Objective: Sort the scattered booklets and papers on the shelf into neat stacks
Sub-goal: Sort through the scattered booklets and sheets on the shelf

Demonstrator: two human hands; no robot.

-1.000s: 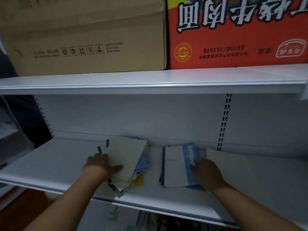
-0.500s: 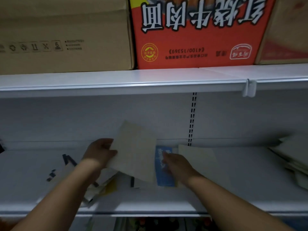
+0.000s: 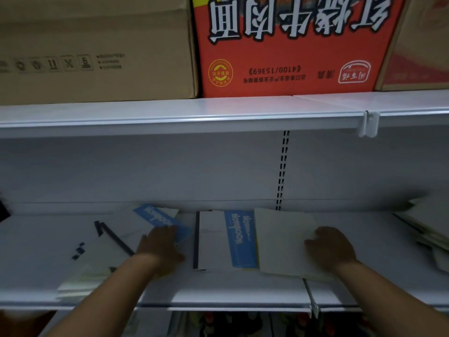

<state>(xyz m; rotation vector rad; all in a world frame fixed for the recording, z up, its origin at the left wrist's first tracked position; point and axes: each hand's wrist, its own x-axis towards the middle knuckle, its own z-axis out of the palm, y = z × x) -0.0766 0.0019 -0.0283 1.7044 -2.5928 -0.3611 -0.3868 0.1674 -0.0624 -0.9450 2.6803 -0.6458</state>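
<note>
On the white lower shelf (image 3: 233, 294) a loose pile of white booklets (image 3: 102, 256) lies askew at the left. My left hand (image 3: 160, 249) rests on its top booklet, white with a blue band (image 3: 158, 216), fingers curled over its near edge. In the middle a white notebook with a blue band (image 3: 240, 239) and a dark spine lies straight. Right beside it, overlapping its right edge, sits a cream paper (image 3: 279, 239) on top of a thin stack. My right hand (image 3: 330, 249) grips that paper at its right side.
Another untidy heap of cream papers (image 3: 430, 224) lies at the far right of the shelf. The upper shelf (image 3: 194, 113) hangs low overhead, carrying a brown carton (image 3: 97, 45) and a red carton (image 3: 291, 45). A slotted upright (image 3: 281, 171) runs down the back wall.
The cream paper my left hand held up now lies at the right under my right hand. My left hand has dropped onto the blue-banded booklet of the left pile.
</note>
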